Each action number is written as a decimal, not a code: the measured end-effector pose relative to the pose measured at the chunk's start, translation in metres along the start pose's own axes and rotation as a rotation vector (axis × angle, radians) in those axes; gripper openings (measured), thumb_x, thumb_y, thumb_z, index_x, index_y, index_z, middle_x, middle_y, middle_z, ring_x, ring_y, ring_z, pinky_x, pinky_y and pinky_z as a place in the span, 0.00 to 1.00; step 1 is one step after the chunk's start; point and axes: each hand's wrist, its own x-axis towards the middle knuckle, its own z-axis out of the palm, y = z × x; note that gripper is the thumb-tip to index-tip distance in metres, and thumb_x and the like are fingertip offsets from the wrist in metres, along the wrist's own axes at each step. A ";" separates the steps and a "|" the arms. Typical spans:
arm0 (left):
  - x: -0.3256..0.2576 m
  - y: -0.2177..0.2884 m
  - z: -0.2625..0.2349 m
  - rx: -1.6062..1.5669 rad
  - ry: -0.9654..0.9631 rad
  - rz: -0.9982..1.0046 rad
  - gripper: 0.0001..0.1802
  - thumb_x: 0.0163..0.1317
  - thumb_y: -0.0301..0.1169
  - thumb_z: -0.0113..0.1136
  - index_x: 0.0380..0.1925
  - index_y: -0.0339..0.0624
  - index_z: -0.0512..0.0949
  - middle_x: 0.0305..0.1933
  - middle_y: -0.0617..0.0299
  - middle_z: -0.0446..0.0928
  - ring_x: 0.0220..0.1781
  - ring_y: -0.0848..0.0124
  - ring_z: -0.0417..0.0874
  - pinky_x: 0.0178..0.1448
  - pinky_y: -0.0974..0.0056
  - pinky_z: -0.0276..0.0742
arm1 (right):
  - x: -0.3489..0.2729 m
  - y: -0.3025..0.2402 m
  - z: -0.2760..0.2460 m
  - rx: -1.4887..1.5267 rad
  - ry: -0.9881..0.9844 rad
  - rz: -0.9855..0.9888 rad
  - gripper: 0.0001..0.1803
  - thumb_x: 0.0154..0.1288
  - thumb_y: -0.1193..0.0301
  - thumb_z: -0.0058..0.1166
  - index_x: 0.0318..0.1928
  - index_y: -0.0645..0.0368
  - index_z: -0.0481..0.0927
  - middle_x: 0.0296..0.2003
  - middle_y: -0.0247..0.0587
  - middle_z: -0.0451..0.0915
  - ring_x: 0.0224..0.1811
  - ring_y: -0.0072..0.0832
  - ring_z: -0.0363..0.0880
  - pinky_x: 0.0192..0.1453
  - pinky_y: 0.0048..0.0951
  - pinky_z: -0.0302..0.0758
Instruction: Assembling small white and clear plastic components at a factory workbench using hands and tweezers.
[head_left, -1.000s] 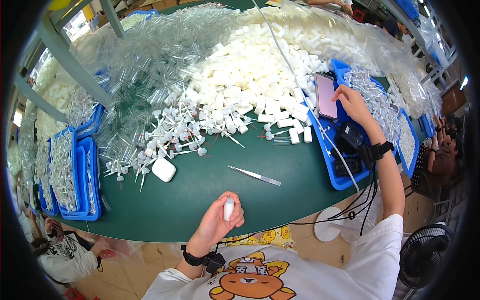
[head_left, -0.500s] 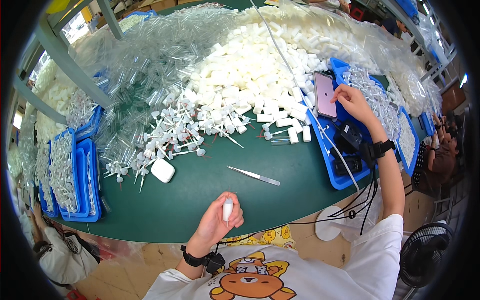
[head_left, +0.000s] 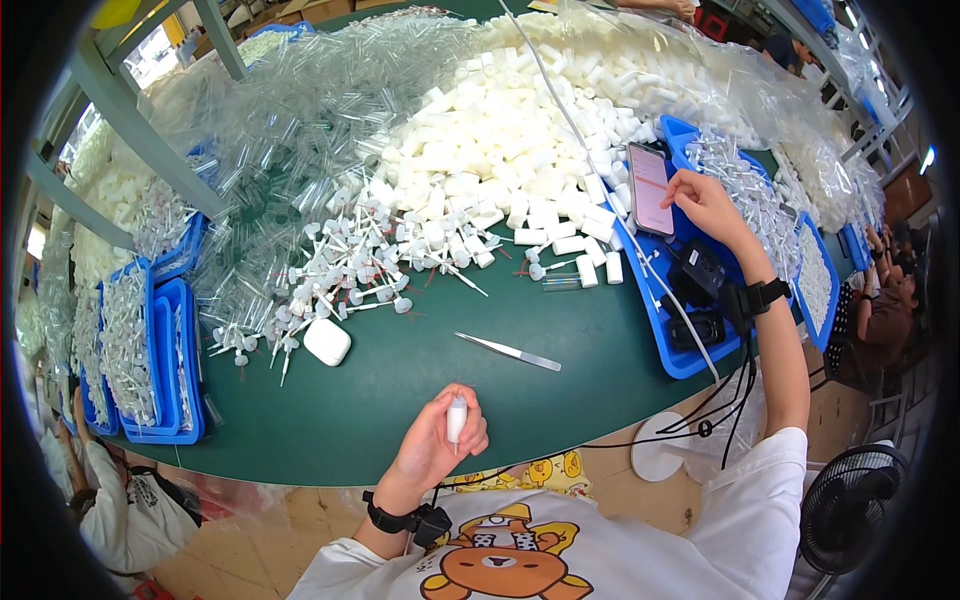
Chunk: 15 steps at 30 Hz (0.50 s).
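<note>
My left hand (head_left: 440, 432), near the table's front edge, is closed around a small white tube (head_left: 456, 420) with a greyish top and a thin tip pointing down. To the right, a phone (head_left: 650, 190) with a lit screen leans at the blue tray's far edge. My right hand (head_left: 705, 205) reaches to its lower right side, fingers bent and apart, with a fingertip at the screen; it grasps nothing. Tweezers (head_left: 508, 351) lie on the green table beyond my left hand. A white rounded case (head_left: 326, 342) lies left of them.
White cylinders (head_left: 490, 140) form a big heap beside clear tubes (head_left: 330, 90). Grey-capped white sticks (head_left: 345, 262) lie in front. Blue trays (head_left: 190, 400) stand left; another blue tray (head_left: 683, 362) holds black devices (head_left: 698, 272). A white cable (head_left: 570, 115) crosses the table.
The phone's screen has changed from a nearly plain picture to a page with a reddish band. My hands have stayed almost still.
</note>
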 end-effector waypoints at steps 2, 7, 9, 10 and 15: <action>0.000 0.000 0.000 0.002 0.003 0.000 0.14 0.69 0.41 0.36 0.36 0.42 0.65 0.19 0.63 0.61 0.21 0.73 0.61 0.30 0.67 0.61 | 0.000 -0.002 0.000 0.012 -0.004 -0.001 0.06 0.57 0.80 0.40 0.33 0.66 0.72 0.30 0.41 0.81 0.36 0.24 0.81 0.40 0.22 0.75; 0.000 0.000 -0.001 0.008 -0.009 -0.007 0.14 0.68 0.40 0.36 0.35 0.42 0.66 0.19 0.62 0.61 0.22 0.72 0.61 0.31 0.66 0.61 | -0.001 -0.002 -0.002 0.000 -0.047 0.043 0.06 0.55 0.81 0.42 0.31 0.67 0.73 0.28 0.41 0.80 0.34 0.24 0.81 0.41 0.23 0.76; 0.000 0.001 0.000 0.016 -0.010 -0.009 0.14 0.67 0.40 0.36 0.35 0.42 0.66 0.19 0.62 0.61 0.22 0.72 0.61 0.31 0.66 0.61 | -0.001 -0.001 -0.001 0.018 -0.041 0.050 0.06 0.53 0.82 0.42 0.29 0.67 0.73 0.26 0.42 0.80 0.34 0.25 0.82 0.41 0.23 0.76; -0.001 0.001 0.000 0.024 -0.012 -0.011 0.14 0.67 0.40 0.36 0.35 0.41 0.66 0.19 0.62 0.61 0.22 0.72 0.61 0.31 0.66 0.61 | -0.001 0.000 -0.002 0.018 -0.041 0.051 0.06 0.53 0.82 0.42 0.29 0.67 0.73 0.26 0.42 0.80 0.34 0.25 0.82 0.41 0.23 0.76; 0.000 0.000 -0.002 0.023 -0.012 -0.010 0.15 0.67 0.40 0.36 0.35 0.41 0.67 0.20 0.62 0.61 0.22 0.72 0.61 0.32 0.66 0.61 | -0.002 -0.005 0.006 -0.046 0.027 -0.084 0.09 0.55 0.79 0.42 0.37 0.65 0.73 0.32 0.38 0.82 0.28 0.17 0.74 0.34 0.21 0.71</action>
